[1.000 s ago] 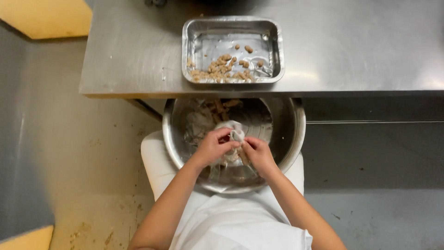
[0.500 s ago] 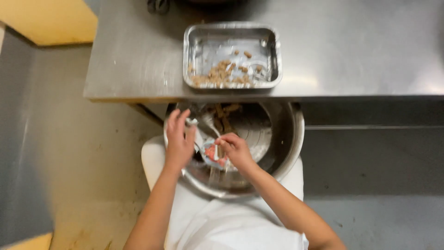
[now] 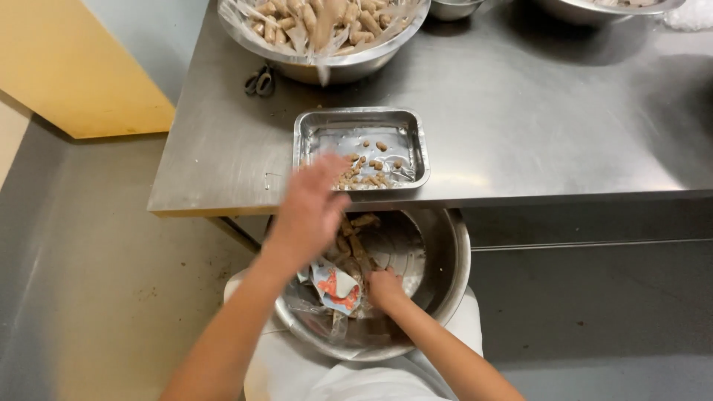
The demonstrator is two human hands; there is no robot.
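Head view, looking down: a crumpled wrapper, pale with red and blue print, lies inside a large steel bowl resting on the person's lap. The right hand sits in the bowl just beside the wrapper, touching its edge; its fingers are curled downward, and whether they pinch anything cannot be told. Brown food pieces lie in the bowl just beyond those fingers. The left hand is raised above the bowl's far rim, motion-blurred, fingers spread apart and gripping nothing visible. Just past its fingertips, a rectangular steel tray with a few brown pellets stands at the near edge of a steel table. Farther off sit a lined bowl of brown pieces and dark scissors.
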